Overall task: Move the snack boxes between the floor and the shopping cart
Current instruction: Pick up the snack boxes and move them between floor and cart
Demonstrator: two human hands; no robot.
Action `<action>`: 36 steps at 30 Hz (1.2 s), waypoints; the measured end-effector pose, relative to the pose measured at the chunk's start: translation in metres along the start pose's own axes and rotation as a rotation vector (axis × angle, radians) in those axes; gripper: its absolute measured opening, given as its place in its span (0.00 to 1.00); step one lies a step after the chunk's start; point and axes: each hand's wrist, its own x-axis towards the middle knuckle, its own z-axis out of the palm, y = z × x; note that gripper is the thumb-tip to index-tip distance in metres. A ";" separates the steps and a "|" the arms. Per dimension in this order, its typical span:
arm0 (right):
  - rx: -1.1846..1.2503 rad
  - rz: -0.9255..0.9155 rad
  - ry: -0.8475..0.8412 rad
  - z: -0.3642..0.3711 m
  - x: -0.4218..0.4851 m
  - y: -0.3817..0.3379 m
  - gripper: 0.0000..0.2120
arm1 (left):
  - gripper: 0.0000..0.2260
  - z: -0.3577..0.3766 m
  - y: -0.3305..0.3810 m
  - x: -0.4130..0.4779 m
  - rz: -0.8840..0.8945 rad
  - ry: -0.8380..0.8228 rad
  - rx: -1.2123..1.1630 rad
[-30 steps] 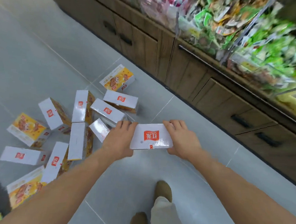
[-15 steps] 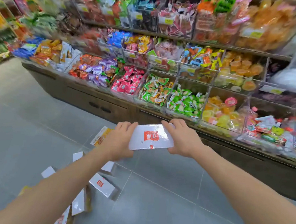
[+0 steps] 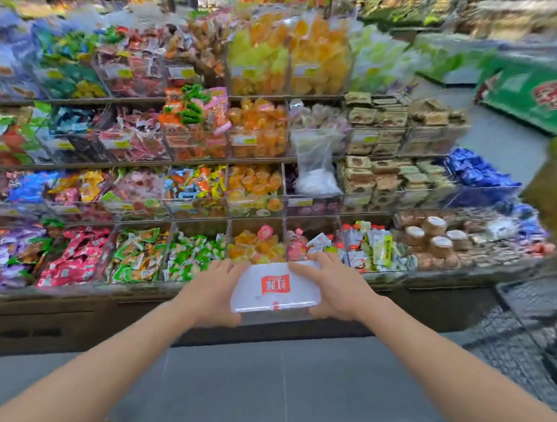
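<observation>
Presently, one snack box [image 3: 276,286] is held in the air between both hands, in front of the lowest tier of the snack shelving [image 3: 208,159] and well above the grey tiled floor [image 3: 258,390]. Its white face is turned up toward the camera and carries a red label with white characters, the label reading upside down from this viewpoint. The left hand [image 3: 213,293] grips the box's left end, fingers curled over the far edge and palm closed against the side. The right hand [image 3: 332,288] grips the right end likewise, its fingers [image 3: 313,257] lying across the far upper corner. Both hands are clamped on the box with the forearms extended forward and roughly parallel. Behind the box, clear bins [image 3: 181,260] on the bottom shelf hold wrapped sweets in green, pink and orange packets; upper tiers hold orange and yellow jelly items and stacked brown packaged cakes. At the lower right edge a dark wire mesh structure [image 3: 538,298] is visible, heavily blurred; it may be a shopping cart, though this cannot be confirmed. A green carton [image 3: 539,94] sits at the upper right, also blurred. No other boxes can be seen on the visible floor.
</observation>
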 end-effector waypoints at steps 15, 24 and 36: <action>0.088 0.486 0.063 -0.020 -0.208 0.319 0.37 | 0.47 0.019 0.321 0.265 0.416 -0.103 -0.053; 0.132 0.777 0.108 -0.021 -0.296 0.447 0.37 | 0.43 0.029 0.480 0.411 0.777 -0.122 0.022; 0.192 1.200 0.200 0.029 -0.375 0.606 0.40 | 0.41 0.074 0.691 0.576 1.141 -0.231 0.074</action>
